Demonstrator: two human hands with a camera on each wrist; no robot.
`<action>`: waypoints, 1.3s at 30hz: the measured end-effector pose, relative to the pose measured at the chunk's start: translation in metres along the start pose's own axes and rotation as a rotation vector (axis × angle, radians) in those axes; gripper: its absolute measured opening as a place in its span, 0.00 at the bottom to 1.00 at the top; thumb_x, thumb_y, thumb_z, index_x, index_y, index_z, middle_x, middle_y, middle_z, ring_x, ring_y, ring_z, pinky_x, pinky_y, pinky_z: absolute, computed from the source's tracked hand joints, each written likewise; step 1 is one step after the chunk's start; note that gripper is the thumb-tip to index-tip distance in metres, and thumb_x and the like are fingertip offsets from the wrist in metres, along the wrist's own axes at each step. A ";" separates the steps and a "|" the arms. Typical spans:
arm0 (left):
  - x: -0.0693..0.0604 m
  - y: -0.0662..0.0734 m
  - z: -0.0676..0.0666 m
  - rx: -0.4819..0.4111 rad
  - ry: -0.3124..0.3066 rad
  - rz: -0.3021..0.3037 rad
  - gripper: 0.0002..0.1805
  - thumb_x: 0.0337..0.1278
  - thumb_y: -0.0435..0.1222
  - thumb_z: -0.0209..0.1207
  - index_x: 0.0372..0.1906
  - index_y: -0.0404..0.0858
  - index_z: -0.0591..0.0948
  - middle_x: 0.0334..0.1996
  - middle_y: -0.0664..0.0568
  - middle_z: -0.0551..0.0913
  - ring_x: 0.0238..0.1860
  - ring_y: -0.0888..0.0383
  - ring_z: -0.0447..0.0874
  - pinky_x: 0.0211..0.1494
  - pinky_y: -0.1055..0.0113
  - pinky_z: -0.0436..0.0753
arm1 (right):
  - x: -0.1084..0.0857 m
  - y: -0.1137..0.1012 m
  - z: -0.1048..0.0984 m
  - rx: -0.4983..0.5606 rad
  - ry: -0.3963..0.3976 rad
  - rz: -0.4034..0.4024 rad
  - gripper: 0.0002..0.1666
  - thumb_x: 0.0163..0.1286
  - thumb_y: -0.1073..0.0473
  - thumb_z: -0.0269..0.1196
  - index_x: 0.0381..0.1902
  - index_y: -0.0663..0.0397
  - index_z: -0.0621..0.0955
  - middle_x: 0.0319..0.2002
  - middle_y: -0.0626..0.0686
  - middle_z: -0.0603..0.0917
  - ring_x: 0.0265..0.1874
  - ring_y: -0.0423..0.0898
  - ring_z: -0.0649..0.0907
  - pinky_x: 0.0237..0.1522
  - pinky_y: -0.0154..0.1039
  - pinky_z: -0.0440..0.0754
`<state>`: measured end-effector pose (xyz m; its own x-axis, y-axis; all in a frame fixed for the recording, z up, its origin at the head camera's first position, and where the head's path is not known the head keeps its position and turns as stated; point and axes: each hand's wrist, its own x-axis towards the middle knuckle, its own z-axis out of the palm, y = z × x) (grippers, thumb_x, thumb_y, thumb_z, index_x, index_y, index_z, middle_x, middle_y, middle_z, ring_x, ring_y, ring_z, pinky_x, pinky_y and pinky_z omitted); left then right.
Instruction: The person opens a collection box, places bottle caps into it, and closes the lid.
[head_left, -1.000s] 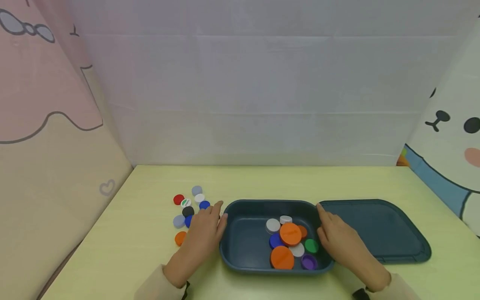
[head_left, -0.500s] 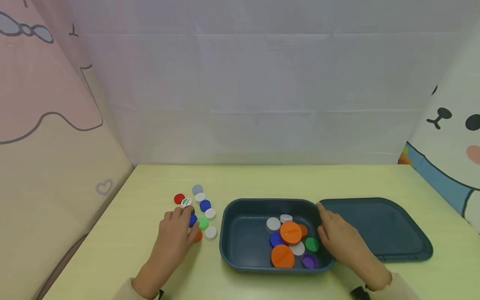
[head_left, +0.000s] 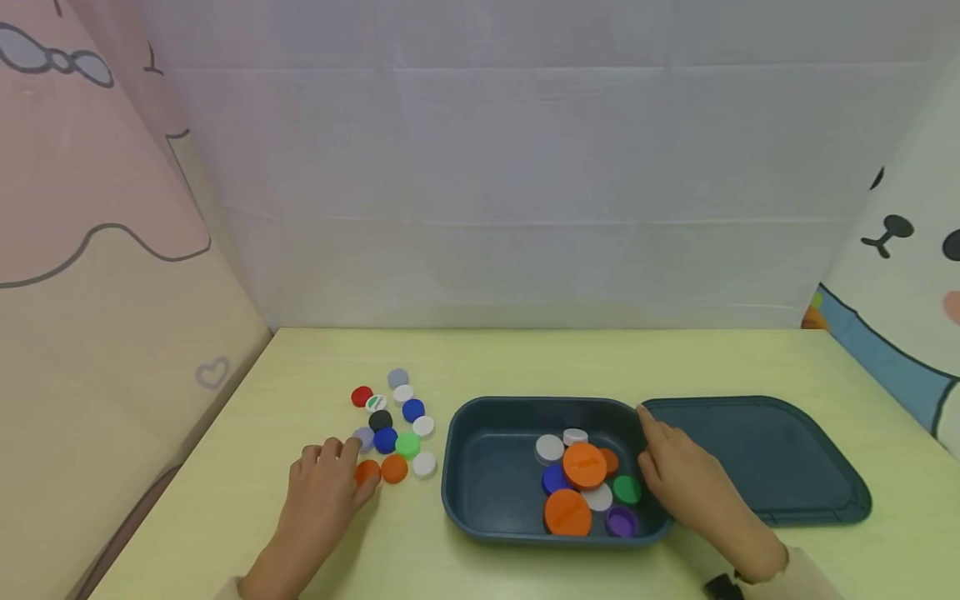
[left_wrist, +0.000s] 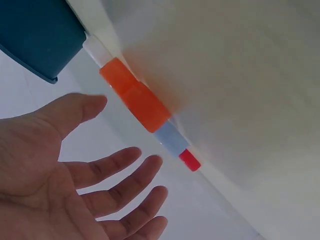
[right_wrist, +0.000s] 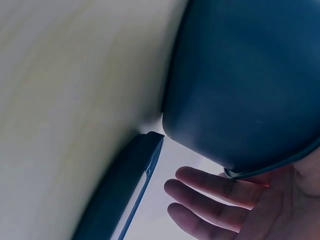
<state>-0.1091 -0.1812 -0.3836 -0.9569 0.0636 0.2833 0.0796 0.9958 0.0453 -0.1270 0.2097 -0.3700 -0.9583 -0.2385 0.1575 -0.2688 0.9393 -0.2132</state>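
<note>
On the table's left side lies a loose group of bottle caps, among them an orange cap (head_left: 367, 472) beside a second orange cap (head_left: 394, 468). My left hand (head_left: 318, 500) is at the nearer orange cap, thumb and index finger on either side of it. In the left wrist view, gaps show between the spread fingers (left_wrist: 122, 192) and the caps. A dark blue-green box (head_left: 487, 483) holds several caps, including large orange ones, a purple one and a green one. My right hand (head_left: 686, 479) rests against its right rim, fingers extended; in the right wrist view part of that hand is hidden behind the rim.
A matching dark lid (head_left: 765, 458) lies flat to the right of the box. Blue (head_left: 386, 440), light green (head_left: 408, 445), white (head_left: 424, 465), black (head_left: 380, 421) and red (head_left: 362, 396) caps lie between the left hand and the box or further back. A pale curtain (head_left: 525, 192) hangs behind the table.
My left hand has moved from beside the box leftward over the caps, then back toward the near orange cap, uncovering the caps behind. The right hand stays at the box rim.
</note>
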 end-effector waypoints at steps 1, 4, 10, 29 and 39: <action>-0.001 -0.001 0.000 0.008 -0.006 0.003 0.24 0.39 0.45 0.68 0.38 0.34 0.76 0.30 0.42 0.75 0.37 0.41 0.72 0.38 0.50 0.74 | 0.000 0.000 -0.001 0.000 0.000 0.003 0.31 0.63 0.62 0.53 0.62 0.71 0.62 0.47 0.67 0.78 0.41 0.56 0.79 0.32 0.47 0.78; -0.001 -0.004 0.002 0.031 -0.031 0.009 0.27 0.35 0.47 0.70 0.38 0.34 0.76 0.29 0.43 0.74 0.36 0.42 0.72 0.37 0.51 0.74 | 0.000 0.000 -0.001 -0.001 -0.003 0.006 0.32 0.63 0.62 0.53 0.62 0.72 0.62 0.47 0.68 0.78 0.42 0.58 0.79 0.33 0.49 0.78; 0.000 -0.006 0.002 0.057 -0.106 0.002 0.26 0.36 0.49 0.69 0.36 0.34 0.75 0.25 0.46 0.73 0.34 0.43 0.71 0.37 0.51 0.73 | 0.001 -0.001 -0.002 -0.018 -0.009 0.008 0.32 0.62 0.62 0.54 0.62 0.72 0.63 0.43 0.65 0.79 0.37 0.54 0.79 0.30 0.46 0.77; 0.003 -0.007 0.009 0.055 -0.224 -0.008 0.23 0.41 0.48 0.67 0.36 0.36 0.75 0.25 0.48 0.72 0.31 0.47 0.69 0.35 0.54 0.72 | -0.001 0.001 0.002 -0.097 0.045 -0.067 0.32 0.61 0.62 0.57 0.60 0.73 0.65 0.47 0.65 0.79 0.38 0.55 0.80 0.38 0.50 0.78; 0.004 -0.006 0.005 0.063 -0.226 0.001 0.24 0.43 0.49 0.66 0.37 0.34 0.75 0.26 0.46 0.74 0.31 0.47 0.69 0.35 0.54 0.72 | -0.001 0.001 0.002 -0.086 0.028 -0.045 0.32 0.62 0.62 0.56 0.61 0.73 0.64 0.48 0.65 0.78 0.39 0.56 0.80 0.40 0.51 0.78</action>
<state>-0.1150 -0.1866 -0.3878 -0.9956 0.0708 0.0617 0.0700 0.9974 -0.0163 -0.1261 0.2103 -0.3722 -0.9419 -0.2751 0.1925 -0.3012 0.9457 -0.1221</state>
